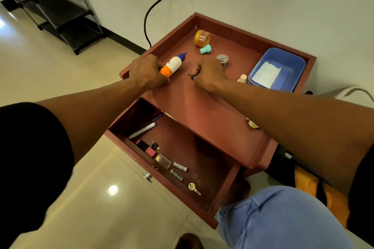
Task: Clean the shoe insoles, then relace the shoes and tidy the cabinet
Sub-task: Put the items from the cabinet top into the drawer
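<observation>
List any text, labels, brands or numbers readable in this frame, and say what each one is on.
None can be read.
Glue bottle in the left hand: dark print on the label, too blurred.
Two batteries in the open drawer: markings too small.
Round tin: pattern, illegible.

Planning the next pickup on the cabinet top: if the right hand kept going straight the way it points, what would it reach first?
Probably the small round tape roll, just past the right hand on the cabinet top. The hand points up-frame toward the wall, fingers curled on a small dark item I cannot identify. Depth is unclear.
</observation>
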The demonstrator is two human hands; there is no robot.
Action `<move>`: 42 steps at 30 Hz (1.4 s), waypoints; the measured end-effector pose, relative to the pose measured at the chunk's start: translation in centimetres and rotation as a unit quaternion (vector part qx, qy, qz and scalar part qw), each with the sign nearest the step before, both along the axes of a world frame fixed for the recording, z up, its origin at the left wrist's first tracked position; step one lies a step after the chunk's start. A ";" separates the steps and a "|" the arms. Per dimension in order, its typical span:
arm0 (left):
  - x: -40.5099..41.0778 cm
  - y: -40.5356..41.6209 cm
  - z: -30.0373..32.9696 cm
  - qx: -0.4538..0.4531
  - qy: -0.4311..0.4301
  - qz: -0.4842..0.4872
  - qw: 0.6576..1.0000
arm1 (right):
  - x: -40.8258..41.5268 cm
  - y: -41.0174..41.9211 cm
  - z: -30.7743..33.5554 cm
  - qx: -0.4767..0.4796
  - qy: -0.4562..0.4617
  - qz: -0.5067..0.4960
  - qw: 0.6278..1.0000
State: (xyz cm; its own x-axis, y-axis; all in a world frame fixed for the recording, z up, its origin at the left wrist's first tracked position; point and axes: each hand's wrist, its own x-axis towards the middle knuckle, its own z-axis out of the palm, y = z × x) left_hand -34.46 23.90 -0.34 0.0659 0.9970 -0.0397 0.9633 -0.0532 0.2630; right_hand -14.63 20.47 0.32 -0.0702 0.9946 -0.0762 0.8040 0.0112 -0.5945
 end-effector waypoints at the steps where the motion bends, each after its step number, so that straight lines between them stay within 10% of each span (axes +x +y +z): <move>1: -0.2 -0.8 0.2 0.010 -0.029 -0.008 1.000 | 0.5 -0.3 0.0 0.007 0.009 -0.002 1.000; 8: -6.8 -8.6 1.6 -0.033 -0.093 -0.213 0.972 | 2.4 -9.6 1.8 -0.154 0.131 0.008 0.979; 18: -9.7 -12.4 -2.4 -0.093 0.064 -0.355 0.928 | 0.5 -16.6 -1.8 -0.324 -0.078 0.164 0.929; 27: -2.8 -11.9 -5.8 -0.126 0.259 -0.345 0.894 | -1.0 -17.2 -5.8 -0.268 -0.256 0.286 0.884; 42: 2.1 -11.8 -9.9 -0.195 0.208 -0.298 0.911 | -1.9 -15.1 -7.5 -0.310 -0.242 0.250 0.885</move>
